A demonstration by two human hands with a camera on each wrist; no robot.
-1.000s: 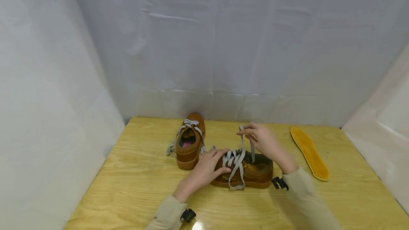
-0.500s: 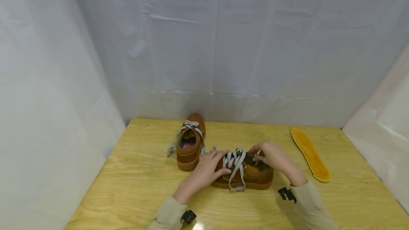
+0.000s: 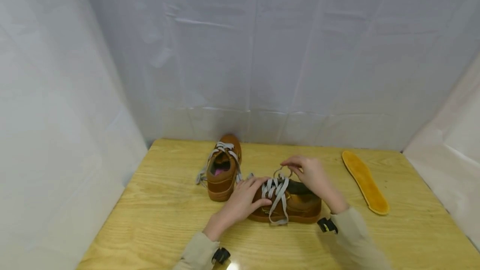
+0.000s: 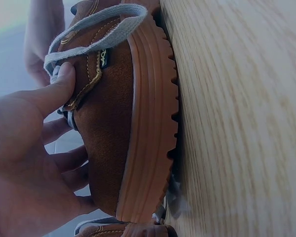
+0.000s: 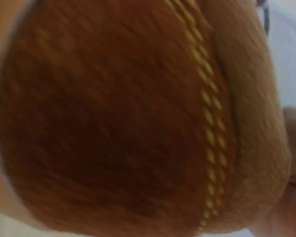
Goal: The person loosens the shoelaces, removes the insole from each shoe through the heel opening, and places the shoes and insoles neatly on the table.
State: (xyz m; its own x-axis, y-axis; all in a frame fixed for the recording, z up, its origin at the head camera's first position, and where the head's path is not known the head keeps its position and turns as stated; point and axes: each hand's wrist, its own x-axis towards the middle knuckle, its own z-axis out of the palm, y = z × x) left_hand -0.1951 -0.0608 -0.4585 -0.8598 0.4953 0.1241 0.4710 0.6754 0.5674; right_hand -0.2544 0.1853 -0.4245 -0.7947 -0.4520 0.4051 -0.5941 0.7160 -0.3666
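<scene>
A brown shoe (image 3: 305, 209) with grey laces lies sideways in front of me, toe to the left. My left hand (image 3: 240, 198) holds its front half; in the left wrist view the thumb rests by the lacing and the fingers reach round the far side of the shoe (image 4: 108, 143). Above the shoe's opening, my right hand (image 3: 312, 177) pinches a shoelace (image 3: 276, 172) that arches up from the top of the lacing. Another lace end (image 3: 279, 207) loops down over the near side. The right wrist view is mostly filled by the shoe's heel (image 5: 103, 108).
A second brown shoe (image 3: 220, 186) stands behind to the left, heel towards me, its laces loose. An orange-yellow insole (image 3: 365, 182) lies at the right of the wooden table (image 3: 157, 216). White sheeting (image 3: 247, 53) hangs behind and at both sides.
My right hand let its raised lace drop to the shoe's opening, dipped there, then rose and moved left with the lace at its fingertips. The left hand stays on the shoe.
</scene>
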